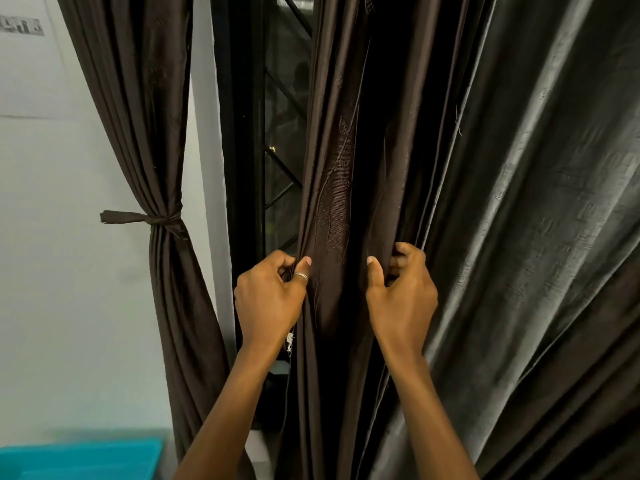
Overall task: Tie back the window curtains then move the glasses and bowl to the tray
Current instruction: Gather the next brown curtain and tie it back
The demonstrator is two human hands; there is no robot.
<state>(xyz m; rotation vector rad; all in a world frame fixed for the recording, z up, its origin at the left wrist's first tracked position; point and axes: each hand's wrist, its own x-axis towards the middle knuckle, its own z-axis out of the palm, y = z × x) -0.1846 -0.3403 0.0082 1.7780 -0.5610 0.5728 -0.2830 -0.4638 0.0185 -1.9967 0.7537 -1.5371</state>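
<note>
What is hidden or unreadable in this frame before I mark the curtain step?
- Head view: most fingertips of the left hand and right hand are buried in the folds of the curtain they hold.
- Teal box: cut off by the bottom edge; contents unclear.
- Wall sign: blurred, cut by the left edge, unreadable.
- Window: dark, only vague reflections.
- Glasses, bowl, tray: outside the frame.

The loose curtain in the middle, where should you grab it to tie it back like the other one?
Probably grip the loose curtain level with the band on the tied curtain. It hangs in long upright folds, so come from the front, pinching its window-side edge and a fold further across, as the left hand and right hand do, then bunch them together.
</note>
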